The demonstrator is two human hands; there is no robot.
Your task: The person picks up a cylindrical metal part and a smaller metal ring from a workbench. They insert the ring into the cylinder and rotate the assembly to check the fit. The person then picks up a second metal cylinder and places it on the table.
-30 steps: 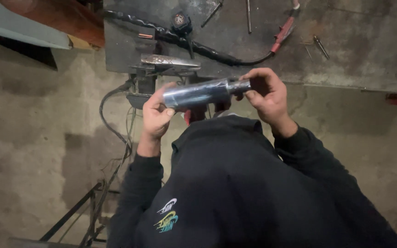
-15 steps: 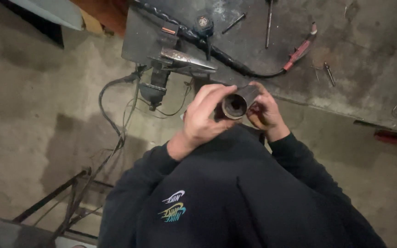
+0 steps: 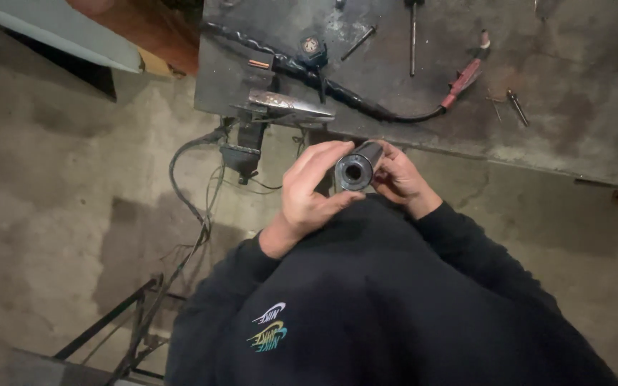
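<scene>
Looking down from my head, I hold a short metal tube (image 3: 355,168) just above the middle of the frame, its open dark bore turned up toward me. My left hand (image 3: 309,189) curls round it from the left of the picture, thumb under the near rim and fingers (image 3: 323,154) arched over the top, so the grip is closed on the tube. My right hand (image 3: 398,179) cups the far end from the right, fingers wrapped against the tube's side, also holding it. Both black sleeves (image 3: 466,250) run down into the lower half of the frame. Beyond the tube, along the top, lies a dark steel workbench (image 3: 574,129) with a black cable (image 3: 366,107) ending in a red-handled torch (image 3: 463,78), and a small vise (image 3: 280,107) clamped at its left edge. Loose wires (image 3: 187,207) hang down over the concrete floor (image 3: 51,179) at left.
</scene>
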